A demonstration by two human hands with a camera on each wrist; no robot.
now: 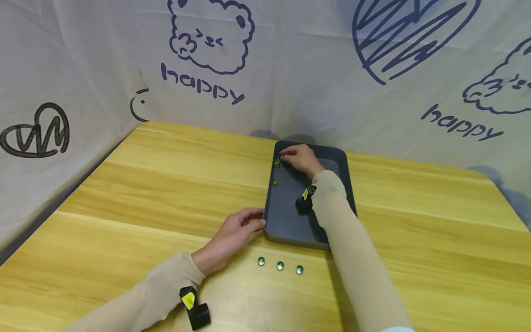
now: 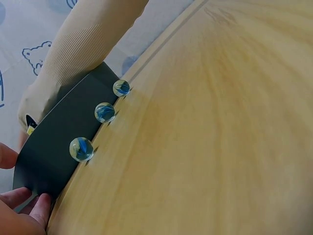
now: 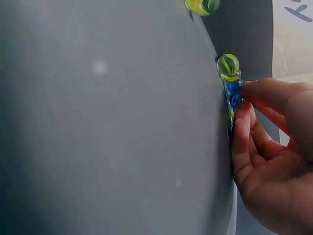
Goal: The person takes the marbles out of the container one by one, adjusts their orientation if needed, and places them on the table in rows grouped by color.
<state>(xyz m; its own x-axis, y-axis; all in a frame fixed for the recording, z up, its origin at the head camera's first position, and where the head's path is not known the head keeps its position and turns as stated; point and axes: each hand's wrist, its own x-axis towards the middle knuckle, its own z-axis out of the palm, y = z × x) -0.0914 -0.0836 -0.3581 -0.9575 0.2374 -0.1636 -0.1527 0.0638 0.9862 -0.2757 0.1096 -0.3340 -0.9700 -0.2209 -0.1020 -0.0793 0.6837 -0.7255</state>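
Note:
A dark grey rectangular tray (image 1: 290, 212) lies on the wooden table. My right hand (image 1: 302, 159) is inside its far left corner, and its thumb and fingertips pinch a blue glass marble (image 3: 235, 101) low against the tray wall. Right beside those fingertips is a yellow-green swirled marble (image 3: 228, 64); another yellow-green marble (image 1: 275, 182) sits nearer along the left wall. My left hand (image 1: 232, 233) touches the tray's near left corner with relaxed fingers (image 2: 41, 208). Three clear marbles with blue-green swirls, including the middle marble (image 1: 280, 265), stand in a row on the table before the tray.
Wood-grain table (image 1: 166, 184) surrounds the tray. Behind it hangs a white cloth (image 1: 298, 83) with blue doodles, close to the tray's far edge. A wrist camera (image 1: 304, 203) on my right sleeve hangs over the tray.

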